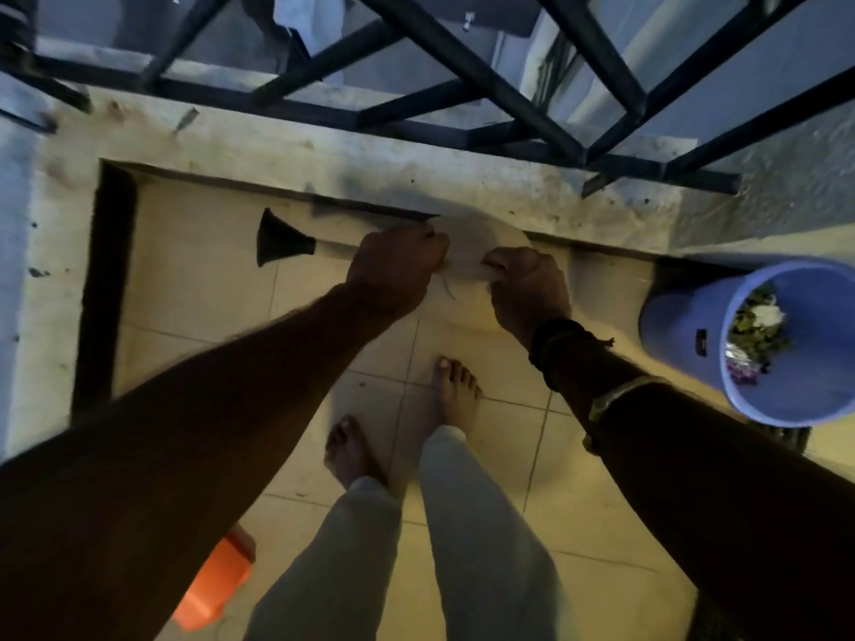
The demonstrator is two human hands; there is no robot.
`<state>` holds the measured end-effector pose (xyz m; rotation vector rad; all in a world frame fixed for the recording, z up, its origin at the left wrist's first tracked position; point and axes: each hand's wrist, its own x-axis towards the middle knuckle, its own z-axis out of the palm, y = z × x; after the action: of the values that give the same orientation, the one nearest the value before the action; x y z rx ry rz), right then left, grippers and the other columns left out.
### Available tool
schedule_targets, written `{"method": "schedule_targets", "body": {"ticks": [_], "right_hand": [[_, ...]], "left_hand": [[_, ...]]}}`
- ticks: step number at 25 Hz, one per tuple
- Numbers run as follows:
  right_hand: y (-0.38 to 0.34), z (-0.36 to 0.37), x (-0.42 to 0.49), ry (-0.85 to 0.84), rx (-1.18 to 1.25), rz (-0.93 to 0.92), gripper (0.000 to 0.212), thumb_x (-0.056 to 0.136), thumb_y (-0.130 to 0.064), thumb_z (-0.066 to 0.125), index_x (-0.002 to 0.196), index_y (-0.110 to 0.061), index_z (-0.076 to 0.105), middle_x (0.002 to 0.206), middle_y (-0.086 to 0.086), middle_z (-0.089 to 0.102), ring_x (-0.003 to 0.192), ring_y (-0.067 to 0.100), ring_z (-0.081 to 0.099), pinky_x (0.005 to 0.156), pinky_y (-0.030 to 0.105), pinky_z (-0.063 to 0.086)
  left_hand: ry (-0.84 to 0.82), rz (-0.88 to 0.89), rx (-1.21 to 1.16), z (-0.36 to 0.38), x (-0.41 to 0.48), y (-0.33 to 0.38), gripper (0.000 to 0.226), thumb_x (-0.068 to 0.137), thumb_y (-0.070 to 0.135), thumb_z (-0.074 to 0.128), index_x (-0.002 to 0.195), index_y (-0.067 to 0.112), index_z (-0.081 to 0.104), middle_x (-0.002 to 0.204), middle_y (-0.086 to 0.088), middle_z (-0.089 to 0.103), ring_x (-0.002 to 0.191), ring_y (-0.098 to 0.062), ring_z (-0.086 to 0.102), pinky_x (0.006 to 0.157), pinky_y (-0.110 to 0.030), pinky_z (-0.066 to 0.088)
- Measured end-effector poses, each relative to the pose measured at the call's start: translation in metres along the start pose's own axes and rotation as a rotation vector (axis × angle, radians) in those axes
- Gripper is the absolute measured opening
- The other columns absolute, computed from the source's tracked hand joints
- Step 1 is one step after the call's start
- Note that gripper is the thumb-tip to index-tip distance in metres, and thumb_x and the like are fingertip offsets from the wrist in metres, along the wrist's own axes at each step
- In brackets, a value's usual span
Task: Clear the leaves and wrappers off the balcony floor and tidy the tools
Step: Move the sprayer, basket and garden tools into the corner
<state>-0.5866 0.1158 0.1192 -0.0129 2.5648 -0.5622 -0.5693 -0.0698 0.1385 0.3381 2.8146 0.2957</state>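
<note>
The left hand [393, 266] is closed in a fist around a pale broom [287, 245] just beside its black flared end, and the right hand [527, 284] has its fingers curled on the blurred pale part of the same broom, above the tiled floor [194, 289] near the ledge under the black railing [462, 62]. A blue bucket [671, 326] stands at the right with leaves and wrappers [758, 330] inside it. An orange object [217, 585] lies on the floor at the lower left, well apart from both hands.
</note>
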Motion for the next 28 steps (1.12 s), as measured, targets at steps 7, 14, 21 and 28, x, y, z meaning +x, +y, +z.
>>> {"method": "schedule_targets", "body": {"ticks": [7, 14, 21, 28], "right_hand": [[0.009, 0.006, 0.012, 0.004, -0.064, -0.027, 0.036, 0.092, -0.020, 0.062, 0.127, -0.028, 0.068, 0.124, 0.007, 0.068, 0.115, 0.033, 0.062, 0.093, 0.041, 0.055], [-0.052, -0.027, -0.065, 0.130, 0.185, -0.099, 0.030, 0.087, -0.019, 0.067, 0.117, -0.022, 0.068, 0.103, -0.002, 0.071, 0.090, 0.010, 0.064, 0.076, 0.028, 0.055], [-0.159, 0.063, -0.224, -0.196, 0.412, -0.204, 0.018, 0.089, -0.022, 0.066, 0.102, -0.030, 0.074, 0.086, -0.006, 0.076, 0.080, 0.008, 0.071, 0.081, 0.036, 0.058], [-0.232, 0.265, -0.364, -0.664, 0.511, 0.039, 0.009, 0.091, -0.011, 0.069, 0.095, -0.018, 0.074, 0.083, 0.008, 0.074, 0.080, 0.023, 0.068, 0.068, 0.036, 0.053]], "left_hand": [[0.061, -0.201, -0.218, 0.020, -0.005, 0.000, 0.019, 0.095, 0.017, 0.061, 0.114, 0.016, 0.065, 0.112, -0.009, 0.068, 0.104, -0.029, 0.065, 0.085, -0.044, 0.056], [0.373, -0.663, -0.798, -0.011, -0.128, 0.015, 0.027, 0.095, 0.023, 0.067, 0.118, 0.009, 0.069, 0.113, -0.005, 0.074, 0.099, -0.014, 0.070, 0.084, -0.026, 0.059], [0.433, -1.256, -0.989, 0.026, -0.379, 0.014, 0.012, 0.086, 0.020, 0.063, 0.092, 0.020, 0.074, 0.088, 0.005, 0.077, 0.079, -0.009, 0.072, 0.073, -0.026, 0.057], [0.246, -1.641, -0.991, 0.119, -0.599, -0.068, 0.023, 0.097, 0.030, 0.060, 0.102, 0.008, 0.066, 0.099, -0.012, 0.067, 0.097, -0.023, 0.064, 0.081, -0.032, 0.044]]}}
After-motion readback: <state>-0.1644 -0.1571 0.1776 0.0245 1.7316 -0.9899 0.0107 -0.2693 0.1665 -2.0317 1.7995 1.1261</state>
